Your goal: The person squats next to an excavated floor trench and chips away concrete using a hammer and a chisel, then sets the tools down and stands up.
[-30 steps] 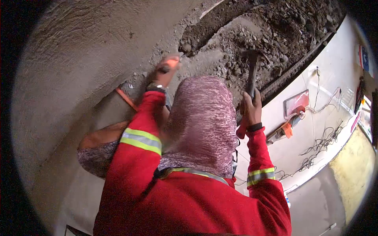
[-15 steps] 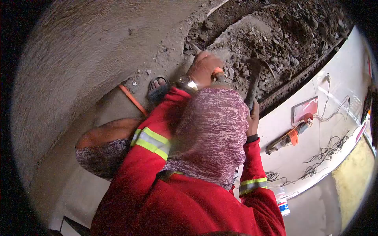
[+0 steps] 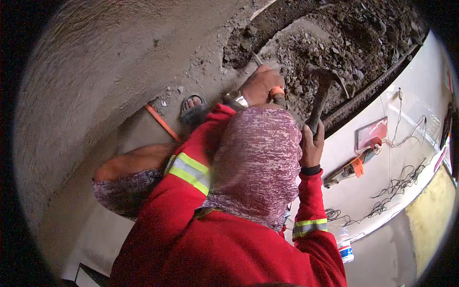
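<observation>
My left hand (image 3: 261, 86), with a watch on the wrist, is closed around a chisel (image 3: 257, 59). Its metal shaft reaches the edge of the broken ground, and an orange collar shows on the near side of my fist. To the right, my right hand (image 3: 312, 147) grips the dark handle of a hammer (image 3: 319, 103). The hammer's head, with a long curved claw, is raised over the rubble, apart from the chisel. My knee in patterned purple cloth (image 3: 258, 158) stands between my arms and hides part of the ground below.
Loose rubble (image 3: 356, 52) fills the dug strip ahead. A rough wall (image 3: 95, 71) rises on the left. My sandalled foot (image 3: 193, 104) is beside an orange strip (image 3: 162, 123). On the white surface at right lie an orange-and-grey power tool (image 3: 351, 171) and tangled cables (image 3: 382, 205).
My left hand and the chisel have shifted a little to the right. My right hand has moved right with the hammer, and more of its fingers now show beside my knee.
</observation>
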A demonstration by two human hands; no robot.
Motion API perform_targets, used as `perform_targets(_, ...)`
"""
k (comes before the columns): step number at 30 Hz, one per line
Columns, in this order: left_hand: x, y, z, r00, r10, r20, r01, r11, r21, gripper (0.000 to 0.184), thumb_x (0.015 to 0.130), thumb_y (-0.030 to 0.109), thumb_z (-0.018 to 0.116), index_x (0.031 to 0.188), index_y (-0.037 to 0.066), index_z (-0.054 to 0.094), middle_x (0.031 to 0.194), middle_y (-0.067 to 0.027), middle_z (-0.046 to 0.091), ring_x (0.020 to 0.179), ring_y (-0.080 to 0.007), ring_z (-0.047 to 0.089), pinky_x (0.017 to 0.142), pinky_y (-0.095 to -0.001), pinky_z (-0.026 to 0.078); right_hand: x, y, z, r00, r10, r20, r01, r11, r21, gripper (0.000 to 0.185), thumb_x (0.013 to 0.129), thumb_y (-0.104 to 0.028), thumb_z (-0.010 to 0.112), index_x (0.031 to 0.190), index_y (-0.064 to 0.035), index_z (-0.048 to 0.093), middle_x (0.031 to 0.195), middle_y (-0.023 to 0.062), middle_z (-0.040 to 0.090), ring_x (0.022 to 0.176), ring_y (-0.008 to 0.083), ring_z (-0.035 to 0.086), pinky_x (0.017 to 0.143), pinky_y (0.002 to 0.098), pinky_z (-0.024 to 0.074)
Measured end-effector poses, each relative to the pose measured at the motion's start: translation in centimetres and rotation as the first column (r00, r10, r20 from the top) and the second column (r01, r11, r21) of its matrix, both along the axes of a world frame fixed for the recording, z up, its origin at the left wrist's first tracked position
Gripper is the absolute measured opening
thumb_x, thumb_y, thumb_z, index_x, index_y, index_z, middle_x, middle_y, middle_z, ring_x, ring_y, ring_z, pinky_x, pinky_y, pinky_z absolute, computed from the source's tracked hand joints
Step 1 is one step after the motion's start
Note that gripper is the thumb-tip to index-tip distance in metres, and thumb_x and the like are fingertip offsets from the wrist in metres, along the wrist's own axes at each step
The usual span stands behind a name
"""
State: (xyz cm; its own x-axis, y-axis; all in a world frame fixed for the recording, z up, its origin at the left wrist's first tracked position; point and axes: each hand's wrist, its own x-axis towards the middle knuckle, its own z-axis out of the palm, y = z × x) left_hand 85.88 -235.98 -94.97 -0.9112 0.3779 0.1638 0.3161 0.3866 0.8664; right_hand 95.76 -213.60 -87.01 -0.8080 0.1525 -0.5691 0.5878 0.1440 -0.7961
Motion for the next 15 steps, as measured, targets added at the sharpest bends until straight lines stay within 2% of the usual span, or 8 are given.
perform_targets(1,0.5,0.3,-0.2,0.987,0.142,-0.075,-0.139,0.989,0.052,0.024,0.057,0.026,0.073,0.070,0.013,0.057,0.077,-0.0061,0.056,0.084,-0.0298,0.054,0.077,-0.0397,0.039,0.1,0.1,0.2,0.999,-0.021,0.036,0.022,0.999,-0.026,0.043,0.092,-0.017,0.058,0.129,-0.0005,0.044,0.108,0.0059,0.054,0.093,0.0139,0.050,0.082,0.0264,0.0418)
perform_targets(3,0.1,-1.9,1.0,1.000,0.007,-0.029,-0.010,0.992,-0.125,0.020,0.059,0.025,0.072,0.068,0.014,0.058,0.075,-0.0059,0.056,0.082,-0.0304,0.054,0.075,-0.0407,0.041,0.1,0.2,0.4,0.998,-0.013,0.063,0.015,0.999,-0.034,0.040,0.092,-0.017,0.058,0.127,-0.0008,0.046,0.106,0.0049,0.053,0.095,0.0143,0.049,0.083,0.0270,0.0413)
perform_targets(5,0.4,-4.5,-1.1,0.992,0.121,0.041,-0.095,0.914,-0.396,0.011,0.064,0.022,0.069,0.067,0.014,0.062,0.073,-0.0056,0.059,0.081,-0.0308,0.056,0.073,-0.0426,0.043,0.3,0.4,-0.1,0.999,0.053,0.009,-0.053,0.998,0.015,0.039,0.091,-0.017,0.059,0.125,-0.0011,0.047,0.105,0.0046,0.053,0.094,0.0140,0.049,0.083,0.0266,0.0413)
perform_targets(6,0.5,-5.9,-1.5,0.985,0.152,0.086,-0.120,0.947,-0.297,0.003,0.067,0.015,0.066,0.069,0.014,0.064,0.076,-0.0063,0.062,0.083,-0.0303,0.056,0.075,-0.0411,0.043,0.6,0.5,-0.6,0.996,0.091,-0.019,-0.090,0.995,0.039,0.039,0.091,-0.016,0.059,0.125,-0.0012,0.047,0.104,0.0045,0.053,0.094,0.0139,0.050,0.083,0.0264,0.0413)
perform_targets(7,1.0,-5.7,-1.7,0.986,0.093,0.136,-0.034,0.922,-0.385,0.010,0.067,0.011,0.066,0.076,0.011,0.062,0.082,-0.0093,0.060,0.087,-0.0324,0.054,0.078,-0.0428,0.041,0.9,0.7,-1.6,0.987,0.139,-0.078,-0.130,0.985,0.111,0.039,0.091,-0.016,0.060,0.125,-0.0012,0.048,0.104,0.0049,0.054,0.093,0.0141,0.051,0.082,0.0261,0.0418)
perform_targets(8,1.2,-5.2,-0.8,0.980,0.033,0.197,0.063,0.883,-0.464,0.018,0.066,0.007,0.065,0.083,0.008,0.060,0.088,-0.0123,0.059,0.091,-0.0345,0.053,0.080,-0.0445,0.039,0.8,0.3,-1.5,0.992,0.109,-0.070,-0.104,0.992,0.064,0.039,0.091,-0.016,0.060,0.125,-0.0011,0.048,0.104,0.0051,0.055,0.093,0.0143,0.051,0.083,0.0264,0.0418)
perform_targets(14,0.4,-3.7,-1.5,0.994,0.101,-0.048,-0.107,0.984,-0.141,0.026,0.061,0.006,0.068,0.085,0.012,0.061,0.094,-0.0080,0.061,0.092,-0.0320,0.055,0.082,-0.0413,0.042,2.2,-0.7,-0.8,0.996,0.073,-0.043,-0.073,0.997,-0.012,0.039,0.092,-0.017,0.059,0.126,-0.0009,0.047,0.104,0.0059,0.055,0.091,0.0135,0.051,0.079,0.0266,0.0427)
perform_targets(15,0.3,-4.0,-1.5,0.993,0.053,0.105,-0.031,0.980,-0.196,0.025,0.061,0.006,0.068,0.085,0.012,0.061,0.095,-0.0081,0.062,0.095,-0.0330,0.055,0.084,-0.0423,0.042,2.7,-0.6,-1.3,0.996,0.058,-0.065,-0.059,0.998,-0.010,0.039,0.092,-0.016,0.058,0.126,-0.0010,0.047,0.102,0.0057,0.054,0.088,0.0125,0.049,0.077,0.0260,0.0425)
